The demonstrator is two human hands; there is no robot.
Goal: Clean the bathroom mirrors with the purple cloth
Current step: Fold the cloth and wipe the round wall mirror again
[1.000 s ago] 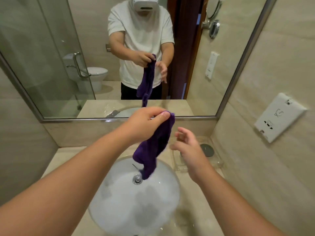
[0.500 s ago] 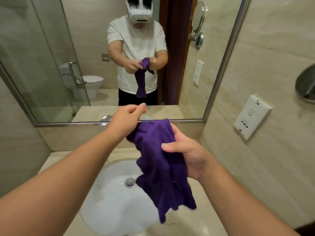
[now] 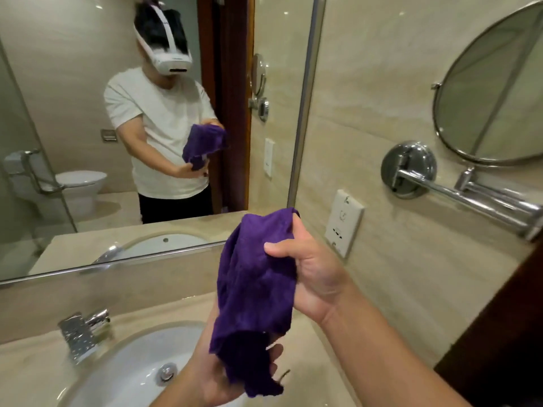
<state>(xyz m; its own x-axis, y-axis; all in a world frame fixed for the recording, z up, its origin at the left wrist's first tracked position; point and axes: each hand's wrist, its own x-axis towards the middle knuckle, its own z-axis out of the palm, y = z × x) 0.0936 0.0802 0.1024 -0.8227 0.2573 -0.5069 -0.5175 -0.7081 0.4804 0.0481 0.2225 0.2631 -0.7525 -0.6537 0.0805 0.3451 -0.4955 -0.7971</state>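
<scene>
The purple cloth [image 3: 255, 292] hangs bunched between both hands above the counter's right side. My right hand [image 3: 314, 274] grips its upper part, thumb across the front. My left hand [image 3: 217, 377] holds the lower end from below, fingers curled round the fabric. The large wall mirror [image 3: 88, 113] fills the upper left and reflects a person holding the cloth. A round swivel mirror [image 3: 493, 92] on a chrome arm [image 3: 458, 192] sits on the right wall.
A white basin [image 3: 123, 374] with a chrome tap [image 3: 82, 333] lies below left in the beige counter [image 3: 29, 362]. A white socket plate [image 3: 342, 221] is on the right wall. A dark wooden edge [image 3: 499, 333] stands at the lower right.
The view has swung right, bringing the round mirror in. My left hand dropped from the cloth's top to its lower end; my right hand has risen with the upper part.
</scene>
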